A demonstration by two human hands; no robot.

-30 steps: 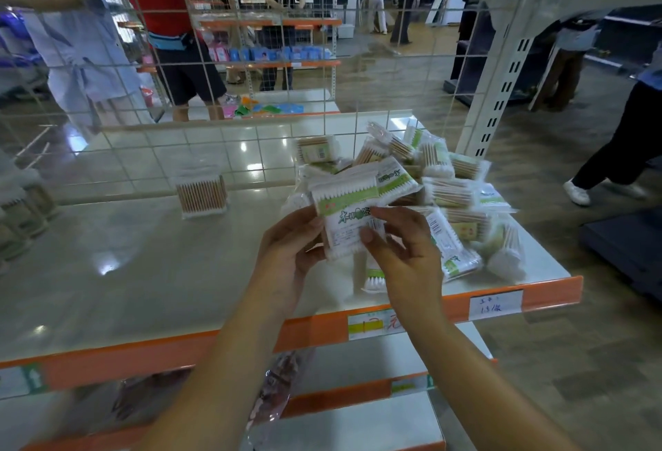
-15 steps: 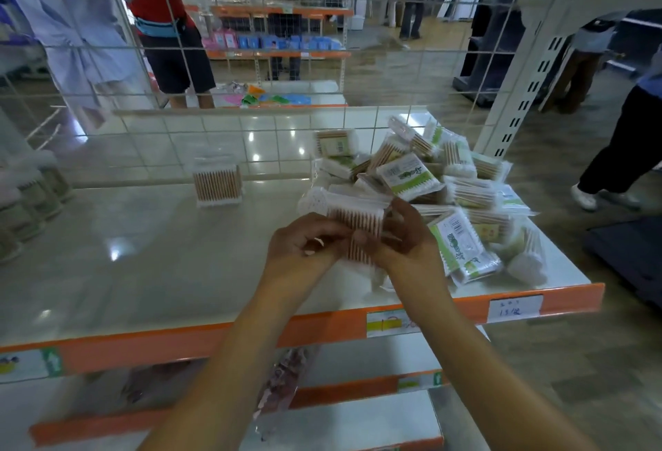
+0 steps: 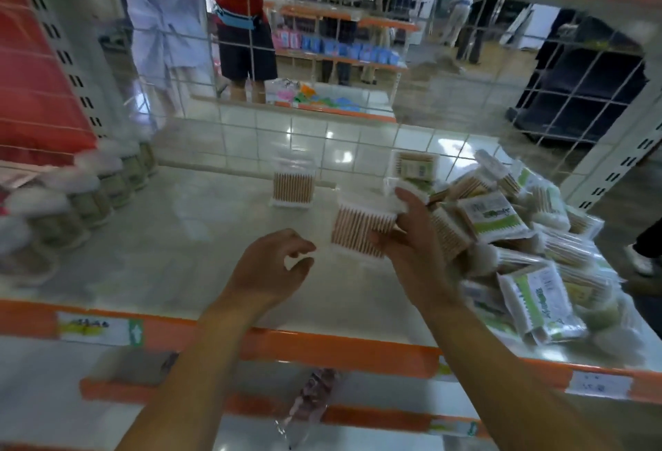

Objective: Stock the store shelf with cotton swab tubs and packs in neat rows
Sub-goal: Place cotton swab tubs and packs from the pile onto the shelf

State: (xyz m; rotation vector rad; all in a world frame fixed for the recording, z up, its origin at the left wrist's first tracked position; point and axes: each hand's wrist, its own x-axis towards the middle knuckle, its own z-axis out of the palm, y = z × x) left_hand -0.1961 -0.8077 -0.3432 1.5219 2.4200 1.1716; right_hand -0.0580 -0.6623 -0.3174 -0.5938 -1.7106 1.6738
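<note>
While half a second earlier both hands were closed together on one pack of cotton swabs at the edge of the pile, the right hand (image 3: 404,235) alone now holds that pack (image 3: 363,227), so a handover has just finished and the pack is free to be carried to its place in a row. Nearest the viewer, two bare forearms reach over the orange front edge of the shelf (image 3: 322,346). The left hand (image 3: 267,271) hangs just beside the pack's lower left corner, its fingers loosely curled around nothing, the fingertips a small gap away from the wrapper. The right hand grips the pack by its right side, thumb below and fingers curled over the white tips at the upper right. The pack is lifted above the shelf surface, about midway along its width. Its sticks run from top to bottom, white cotton tips above and below, so the swabs' long axis stands nearly upright, leaning a little to the left at the top; the broad clear face is turned to the viewer. To the right lies a loose pile of packs (image 3: 530,246), many with green and white labels, waiting to be sorted. Further back, one clear tub of swabs (image 3: 293,184) stands upright near the wire grid at the rear, well apart from the held pack. Along the far left a blurred row of jars (image 3: 86,196) runs toward the back. Beyond the grid, people stand in the shop aisle
</note>
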